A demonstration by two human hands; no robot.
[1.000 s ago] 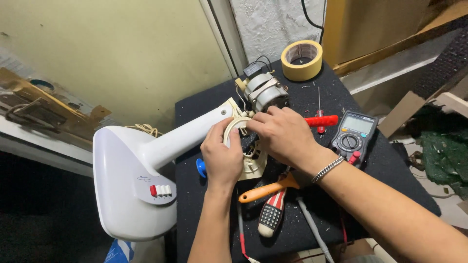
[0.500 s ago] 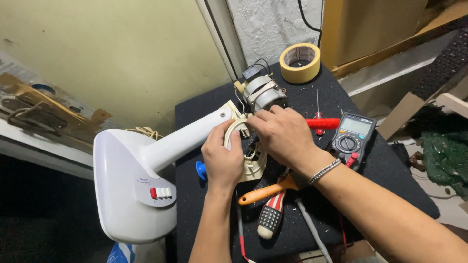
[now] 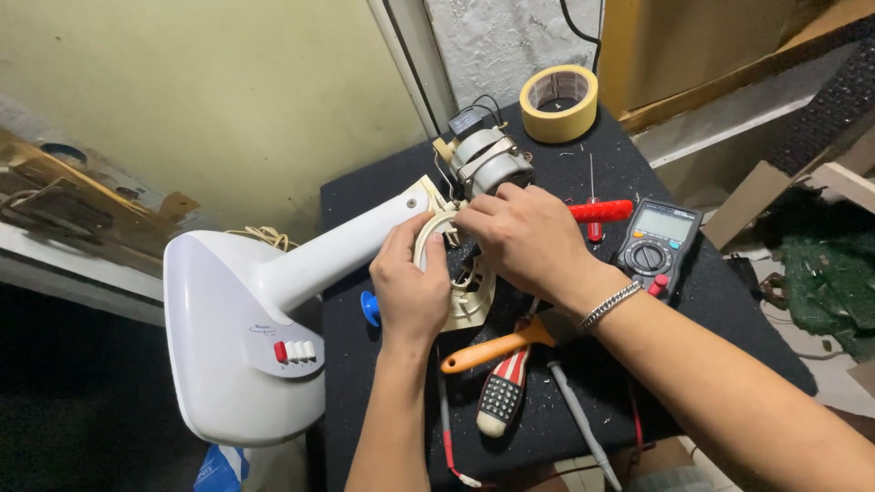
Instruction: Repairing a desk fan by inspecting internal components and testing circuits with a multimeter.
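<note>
A white fan stand (image 3: pixel 264 310) lies tilted across a small black table (image 3: pixel 729 310), its neck leading up to a bare grey motor (image 3: pixel 489 162). My left hand (image 3: pixel 410 287) grips the cream plastic motor housing (image 3: pixel 465 305) at the neck's top. My right hand (image 3: pixel 529 239) is closed over the same housing just below the motor, fingers working at its upper rim. What the right fingers pinch is hidden.
On the table lie a red-handled screwdriver (image 3: pixel 597 211), a multimeter (image 3: pixel 658 239), an orange-handled tool (image 3: pixel 492 348), a red-white-black handled tool (image 3: pixel 499 396), a blue knob (image 3: pixel 369 308) and a yellow tape roll (image 3: pixel 559 91). Wood scraps sit at right, a cluttered shelf at left.
Both hands stay on the housing with small finger shifts. The view has drifted slightly; nothing was picked up or let go.
</note>
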